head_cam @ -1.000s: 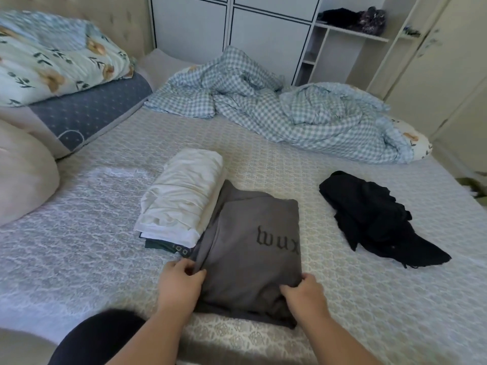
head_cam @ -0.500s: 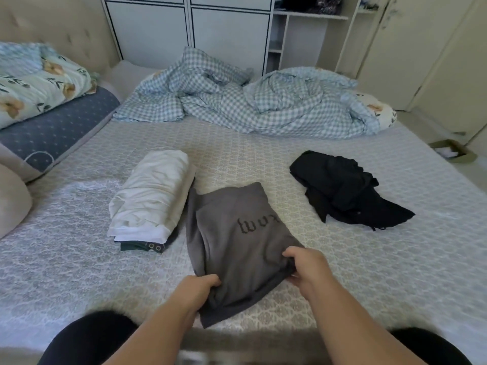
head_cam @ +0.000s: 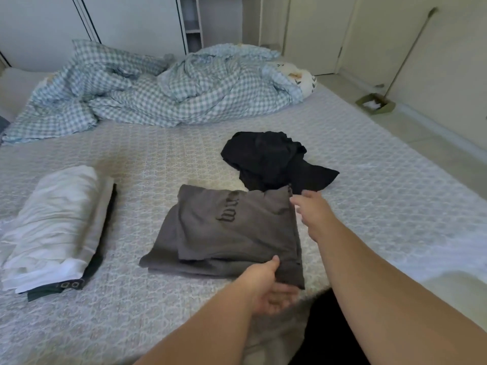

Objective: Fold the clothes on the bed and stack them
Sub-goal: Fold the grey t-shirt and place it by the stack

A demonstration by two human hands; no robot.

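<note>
The left hand (head_cam: 266,288) pinches the near right corner of a folded grey shirt (head_cam: 232,233) on the bed (head_cam: 158,159). The right hand (head_cam: 315,214) touches its far corner, fingers loose. Beyond that lies a crumpled black garment (head_cam: 271,156); far left, a folded white stack (head_cam: 55,219).

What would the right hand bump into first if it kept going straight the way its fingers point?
Most likely the crumpled black garment. The right hand reaches away from the person past the far corner of the folded grey shirt, fingers aimed at the black cloth just beyond. Depth is hard to judge from one view.
</note>
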